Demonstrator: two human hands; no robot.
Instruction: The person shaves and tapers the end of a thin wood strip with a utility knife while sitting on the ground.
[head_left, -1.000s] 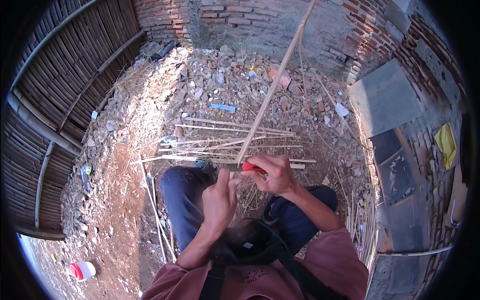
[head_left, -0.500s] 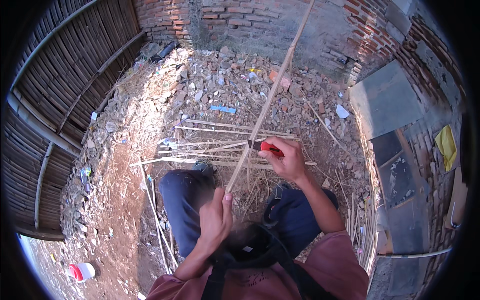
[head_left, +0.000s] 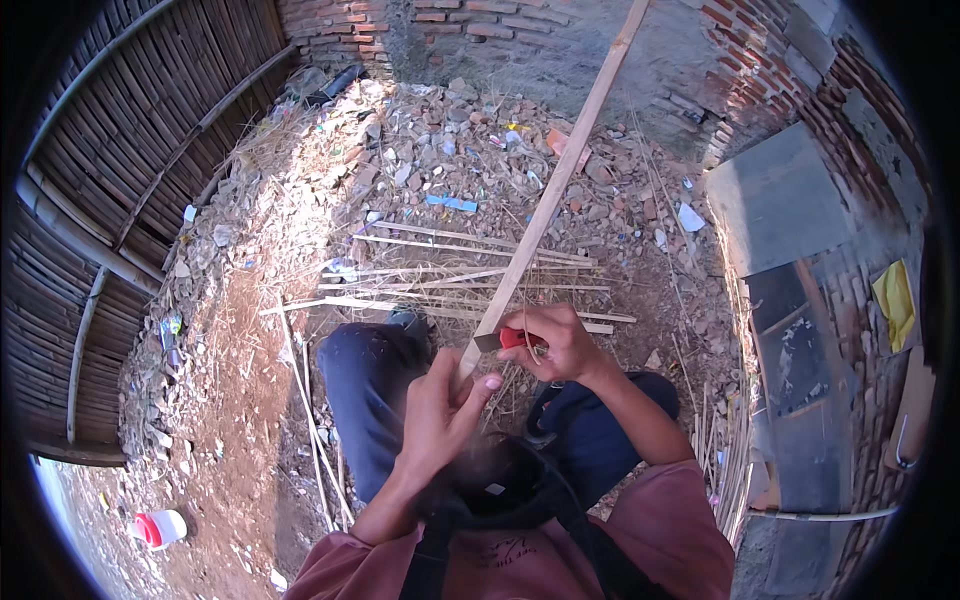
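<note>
Compared with half a second ago, the red-handled knife [head_left: 522, 338] has come down along the pale wooden strip [head_left: 545, 218], from well up its length to just above the left hand [head_left: 435, 415], and the strip now turns a broader, flatter face to view. The left hand is partly closed around the strip's lower end, the thumb now stretched out to the right of it, where earlier it lay tucked close. The right hand [head_left: 553, 343] is curled firmly about the knife's handle, the flat, dark grey, straight-edged blade set against the strip near its lower end. The strip is long, straight and smooth-looking with a faint joint near the top; it slants from between the person's knees up to the right, past the upper edge of the view. Below it, narrow split strips [head_left: 450, 290] lie roughly side by side on the ground among dry, curly shavings, much as they did before. Beyond is a rough heap of rubble [head_left: 460, 130], angular chips mixed with litter, against a wall [head_left: 490, 25] of worn brick and patchy plaster. A ribbed panel of dark slats [head_left: 180, 110] stands at left, smooth grey sheets [head_left: 775, 195] lean at right, and a white tub [head_left: 165, 528] with a red lid sits at lower left.
</note>
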